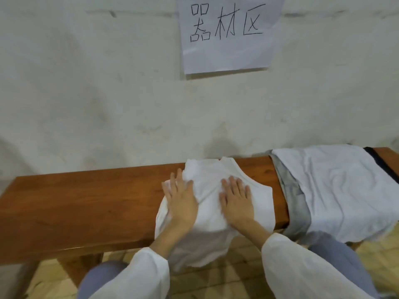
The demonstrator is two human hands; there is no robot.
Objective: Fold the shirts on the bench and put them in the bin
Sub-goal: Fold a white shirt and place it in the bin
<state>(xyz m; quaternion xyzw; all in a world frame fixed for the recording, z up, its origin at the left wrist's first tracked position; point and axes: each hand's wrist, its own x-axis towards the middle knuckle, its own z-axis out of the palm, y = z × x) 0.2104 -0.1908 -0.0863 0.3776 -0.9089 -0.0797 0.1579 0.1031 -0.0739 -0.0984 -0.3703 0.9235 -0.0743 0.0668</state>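
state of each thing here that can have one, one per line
white cloth shirt: on brown wooden bench, near part hanging off front
left hand: open, pressing flat on it
right hand: open, pressing flat on it
pale crumpled shirt: unfolded, draped over grey shirt

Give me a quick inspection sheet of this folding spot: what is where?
Surface: long reddish-brown wooden bench, standing by the wall.
Job's things: white cloth shirt lies across the bench, its lower part hanging over the near edge; in the pile at right, a pale white shirt lies on a grey garment; bin not in view.
Clutter: black strip at the pile's far edge; cannot tell what it is.
Hands: left hand and right hand lie flat on the white cloth shirt, fingers straight.
Cables: nothing seen.
Surroundings: pale plaster wall, handwritten white paper sign, tiled floor.
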